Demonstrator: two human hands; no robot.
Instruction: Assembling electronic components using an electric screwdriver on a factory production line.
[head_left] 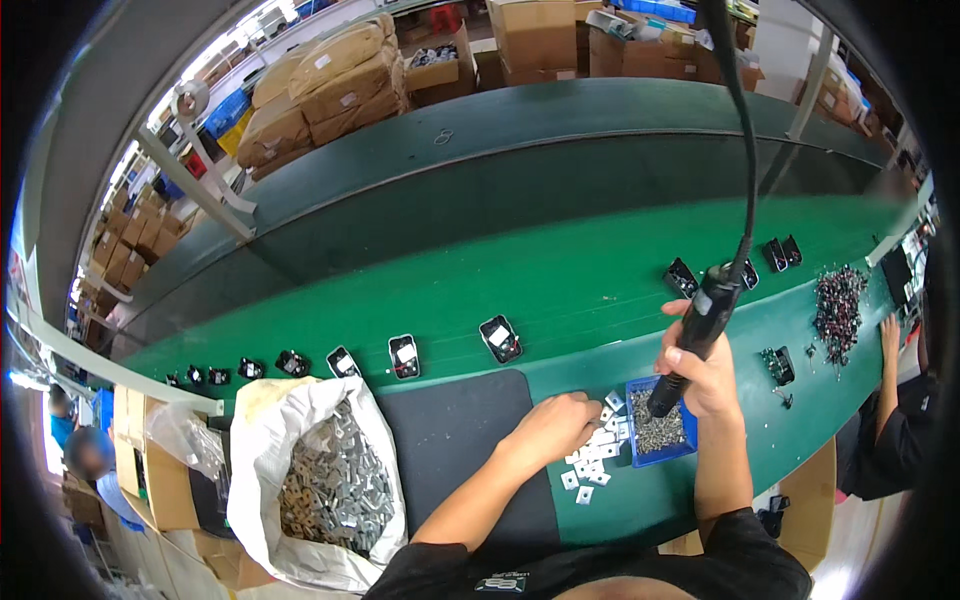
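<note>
My right hand point(702, 372) is wrapped round a black electric screwdriver point(706, 318), its cord running up and out of view. The screwdriver's lower end points into a blue tray point(640, 461) of small screws point(655, 432); its very tip is hard to make out. Left of the tray, my left hand point(556, 428) is closed over the edge of a spread of small white square plates point(594, 452). Its fingers curl downward, and whatever they may hold is hidden beneath them.
A white sack point(250, 500) of metal brackets point(340, 480) stands left of a dark mat point(455, 440). Black housings point(500, 339) sit along the green belt point(430, 290). Dark small parts point(840, 312) are heaped at right, near another person's arm point(888, 375).
</note>
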